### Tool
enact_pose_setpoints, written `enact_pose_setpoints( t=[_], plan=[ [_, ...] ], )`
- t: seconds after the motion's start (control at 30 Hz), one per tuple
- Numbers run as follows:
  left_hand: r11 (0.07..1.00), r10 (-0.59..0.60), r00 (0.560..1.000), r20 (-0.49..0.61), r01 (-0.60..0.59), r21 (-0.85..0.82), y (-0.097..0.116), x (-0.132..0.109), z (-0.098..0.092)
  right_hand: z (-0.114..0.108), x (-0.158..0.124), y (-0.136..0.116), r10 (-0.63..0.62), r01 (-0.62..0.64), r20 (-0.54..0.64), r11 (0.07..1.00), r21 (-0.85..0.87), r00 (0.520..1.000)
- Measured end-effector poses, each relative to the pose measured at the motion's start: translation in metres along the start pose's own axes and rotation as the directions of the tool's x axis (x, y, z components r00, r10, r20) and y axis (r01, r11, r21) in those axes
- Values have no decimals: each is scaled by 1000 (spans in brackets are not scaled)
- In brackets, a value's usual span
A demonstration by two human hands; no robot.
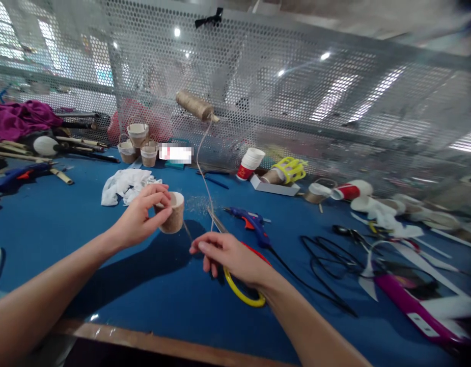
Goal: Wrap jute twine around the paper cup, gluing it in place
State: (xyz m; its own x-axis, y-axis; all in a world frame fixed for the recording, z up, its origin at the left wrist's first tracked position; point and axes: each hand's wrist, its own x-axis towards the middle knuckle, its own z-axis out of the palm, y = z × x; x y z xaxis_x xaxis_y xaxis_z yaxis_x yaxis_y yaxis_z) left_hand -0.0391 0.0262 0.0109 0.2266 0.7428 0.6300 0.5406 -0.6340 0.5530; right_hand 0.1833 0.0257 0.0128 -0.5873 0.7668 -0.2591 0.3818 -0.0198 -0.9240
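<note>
A small cup wrapped in brown twine (172, 215), white inside, is held above the table by my left hand (146, 211), its thumb and fingers closed on the cup's left side. Just right of the cup, my right hand (223, 254) pinches a thin strand of twine (188, 232) that runs toward the cup. Under and beside my right hand are scissors with yellow and red handles (241, 295), their blades pointing away. From the twine roll (195, 104) on the mesh panel, a cord (202, 162) hangs down to near the blades.
On the blue table (151, 295), a blue glue gun (252, 223) lies right of the scissors, trailing a black cable. White cloth (124, 186) and several small twine baskets (138, 135) stand behind my left hand. Stacked paper cups (251, 162) stand at the back. A purple tool (418, 308) lies at right.
</note>
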Motion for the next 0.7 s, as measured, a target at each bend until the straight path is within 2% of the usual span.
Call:
enact_pose_setpoints(
  t=[0.07, 0.17, 0.23, 0.33, 0.43, 0.57, 0.7],
  plan=[
    [998, 9, 999, 37, -7, -66, 6, -1, 1, -12, 5, -6, -38, 34, -175, 999, -26, 984],
    [973, 18, 986, 163, 20, -231, 20, -4, 3, -35, 25, -13, -48, 59, -427, 998, 14, 903],
    [922, 8, 959, 282, 102, -374, 29, -6, 5, -50, 48, -17, -40, 66, -498, 997, 36, 866],
    [815, 68, 893, 446, 208, -541, 38, -9, 8, -66, 86, -26, -5, 54, -545, 996, 74, 839],
    [690, 106, 842, 530, 321, -648, 41, -11, 13, -74, 119, -46, 28, 44, -520, 991, 125, 854],
    [558, 117, 814, 568, 420, -716, 39, -14, 22, -74, 151, -82, 2, 63, -497, 992, 113, 868],
    [469, 93, 816, 570, 469, -748, 32, -15, 27, -77, 173, -105, -86, 117, -549, 993, 21, 831]
  ],
)
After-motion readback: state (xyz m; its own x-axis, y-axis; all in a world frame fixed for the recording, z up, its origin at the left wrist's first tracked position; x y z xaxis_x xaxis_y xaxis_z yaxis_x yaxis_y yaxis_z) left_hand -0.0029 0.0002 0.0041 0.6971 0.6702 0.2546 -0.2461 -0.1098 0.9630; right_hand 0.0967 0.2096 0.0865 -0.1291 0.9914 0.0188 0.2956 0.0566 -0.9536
